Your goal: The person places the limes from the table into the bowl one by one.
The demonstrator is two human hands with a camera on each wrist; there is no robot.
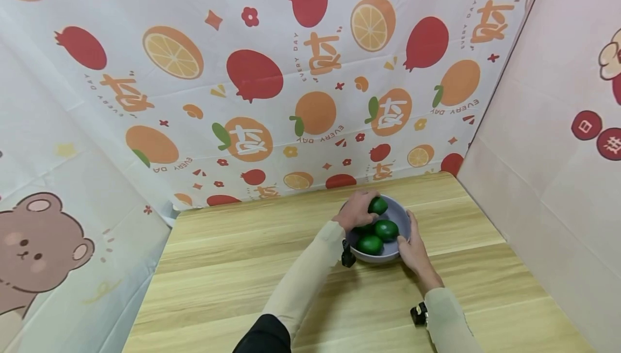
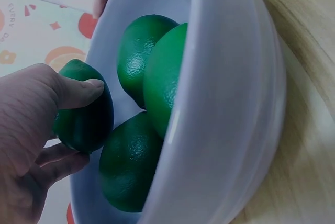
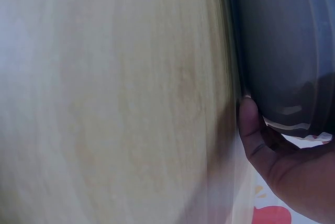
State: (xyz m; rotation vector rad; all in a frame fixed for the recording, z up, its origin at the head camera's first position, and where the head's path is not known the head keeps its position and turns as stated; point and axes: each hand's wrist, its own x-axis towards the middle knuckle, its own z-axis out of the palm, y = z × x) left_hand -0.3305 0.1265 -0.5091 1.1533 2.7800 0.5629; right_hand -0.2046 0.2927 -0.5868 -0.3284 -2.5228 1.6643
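A grey-lavender bowl (image 1: 400,214) stands on the wooden table with green limes inside. My left hand (image 1: 356,212) reaches over its far left side and grips a lime (image 2: 84,122), thumb on one side and fingers on the other. In the left wrist view that lime is at the rim, just above three others, among them a front lime (image 1: 370,244) and a right-hand lime (image 1: 386,230). My left hand partly hides the third in the head view. At the bowl's right side, my right hand (image 1: 413,245) holds the rim; the right wrist view shows its thumb (image 3: 250,116) against the outer wall.
The wooden table (image 1: 233,267) extends left and toward me. Behind it hangs a fruit-print cloth (image 1: 208,99), close to the table's back edge. Pale printed cloths hang on both sides, with a bear picture (image 1: 41,245) at the left.
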